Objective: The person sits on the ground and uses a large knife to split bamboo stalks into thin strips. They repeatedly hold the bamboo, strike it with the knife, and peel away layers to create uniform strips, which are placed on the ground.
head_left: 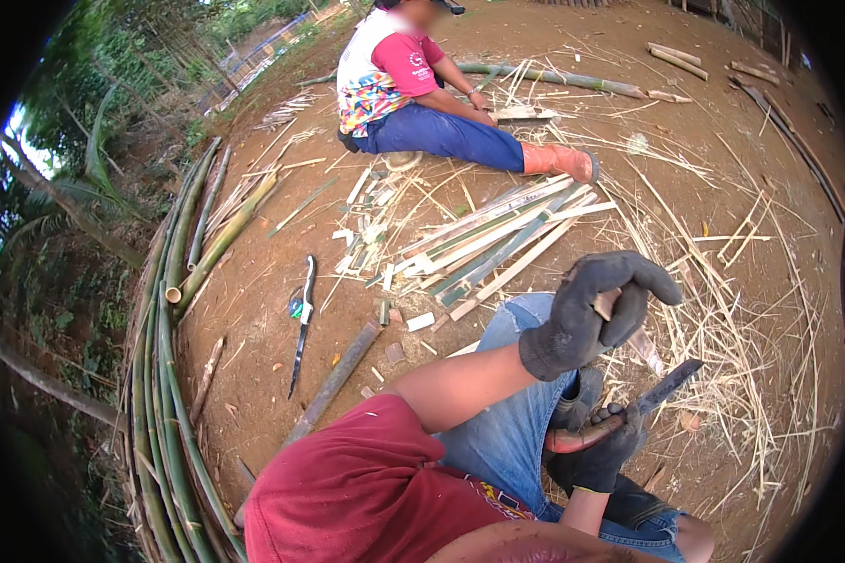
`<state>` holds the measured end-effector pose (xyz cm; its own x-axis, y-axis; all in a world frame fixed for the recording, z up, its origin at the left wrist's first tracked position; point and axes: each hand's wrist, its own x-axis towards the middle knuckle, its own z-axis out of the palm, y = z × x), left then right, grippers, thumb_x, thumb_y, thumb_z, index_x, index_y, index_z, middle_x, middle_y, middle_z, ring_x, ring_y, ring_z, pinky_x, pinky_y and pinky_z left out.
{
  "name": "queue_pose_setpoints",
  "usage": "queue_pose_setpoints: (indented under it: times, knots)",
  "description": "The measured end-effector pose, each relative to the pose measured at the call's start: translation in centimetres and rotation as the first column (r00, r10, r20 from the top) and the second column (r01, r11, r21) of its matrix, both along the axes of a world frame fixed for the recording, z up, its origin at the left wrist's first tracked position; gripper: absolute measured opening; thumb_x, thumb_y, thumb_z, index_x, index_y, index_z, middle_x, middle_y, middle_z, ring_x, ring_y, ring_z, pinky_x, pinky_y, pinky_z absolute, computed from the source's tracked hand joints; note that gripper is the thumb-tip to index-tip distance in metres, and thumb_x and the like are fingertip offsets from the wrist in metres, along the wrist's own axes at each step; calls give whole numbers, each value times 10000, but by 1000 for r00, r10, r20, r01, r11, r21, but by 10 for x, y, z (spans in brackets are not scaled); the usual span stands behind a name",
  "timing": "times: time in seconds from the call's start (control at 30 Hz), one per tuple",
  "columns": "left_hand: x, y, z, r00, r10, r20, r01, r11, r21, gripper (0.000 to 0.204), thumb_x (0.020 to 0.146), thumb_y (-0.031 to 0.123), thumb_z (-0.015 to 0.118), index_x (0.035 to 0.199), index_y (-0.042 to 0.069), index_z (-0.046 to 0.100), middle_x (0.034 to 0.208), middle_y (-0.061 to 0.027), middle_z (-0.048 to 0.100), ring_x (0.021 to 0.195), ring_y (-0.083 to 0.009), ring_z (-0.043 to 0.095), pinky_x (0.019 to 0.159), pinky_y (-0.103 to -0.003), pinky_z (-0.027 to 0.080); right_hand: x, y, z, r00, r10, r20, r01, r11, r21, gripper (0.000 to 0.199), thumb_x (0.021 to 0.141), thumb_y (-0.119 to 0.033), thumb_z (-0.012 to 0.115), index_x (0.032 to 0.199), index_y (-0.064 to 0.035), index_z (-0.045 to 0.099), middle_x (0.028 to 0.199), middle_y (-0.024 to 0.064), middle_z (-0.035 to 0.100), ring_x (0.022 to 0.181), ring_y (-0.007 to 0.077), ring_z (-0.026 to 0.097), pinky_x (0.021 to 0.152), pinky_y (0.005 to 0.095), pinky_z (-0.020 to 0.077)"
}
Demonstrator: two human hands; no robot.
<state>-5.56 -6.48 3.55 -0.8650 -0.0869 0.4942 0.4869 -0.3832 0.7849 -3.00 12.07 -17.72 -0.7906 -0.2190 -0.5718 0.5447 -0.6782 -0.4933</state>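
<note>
My left hand (599, 314), in a dark grey glove, is raised over my bent knee. Its fingers curl round a pale piece of bamboo (607, 302), and much of the piece is hidden by the glove. Below those fingers shows a flat pale strip (645, 349); whether it is the same piece I cannot tell. Lower down, my right hand (603, 448), gloved too, grips a knife by its reddish-brown handle (573, 439). The dark, broad blade (668, 386) points up and to the right, apart from the left hand.
Split bamboo strips (507, 235) lie ahead, among offcuts and shavings (723, 375). A second knife (302, 324) and a bamboo pole (333, 383) rest on the soil to the left. Long green poles (160, 403) line the left side. Another person (413, 103) sits beyond the strips.
</note>
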Motion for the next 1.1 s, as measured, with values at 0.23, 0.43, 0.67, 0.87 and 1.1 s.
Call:
queue_pose_setpoints:
  times: [0.23, 0.43, 0.67, 0.87, 1.1]
  knots:
    - [-6, 4, -5, 995, -101, -7, 101, 993, 64, 647, 1013, 461, 339, 1076, -112, 633, 481, 10, 445, 437, -92, 409, 479, -240, 353, 1, 6, -8, 999, 37, 6, -37, 999, -6, 352, 951, -398, 576, 803, -79, 556, 627, 56, 560, 525, 186, 525, 501, 309, 450]
    - [-14, -20, -15, 996, -88, -16, 89, 991, 96, 697, 973, 551, 344, 1081, -61, 660, 465, 39, 359, 421, -98, 336, 481, -253, 315, 3, 3, -4, 999, 19, -46, -18, 1000, 19, 322, 947, -368, 585, 809, -78, 552, 649, 50, 556, 558, 188, 545, 522, 310, 465]
    - [-9, -20, -20, 992, -119, -29, 121, 988, 100, 690, 969, 523, 338, 1057, -82, 657, 458, 39, 363, 418, -107, 360, 469, -262, 321, 2, 7, 14, 995, 89, -38, -89, 996, -10, 265, 965, -303, 557, 852, -64, 536, 691, 44, 542, 600, 171, 551, 557, 297, 476]
    - [-6, -17, -15, 998, -21, 60, 10, 986, 168, 689, 942, 547, 393, 1035, -80, 663, 481, 16, 388, 444, -123, 397, 477, -266, 345, 11, 0, 34, 992, 93, -84, -83, 990, 114, 229, 982, -311, 533, 929, -90, 509, 775, 31, 559, 657, 149, 548, 578, 275, 467]
    - [-10, -15, -16, 993, -115, 32, 108, 981, 162, 700, 945, 574, 386, 1019, -68, 657, 495, 16, 400, 427, -109, 385, 470, -266, 342, 13, -8, 36, 994, 73, -80, -52, 971, 233, 354, 993, -433, 427, 848, -116, 485, 710, -14, 465, 621, 101, 451, 597, 225, 381]
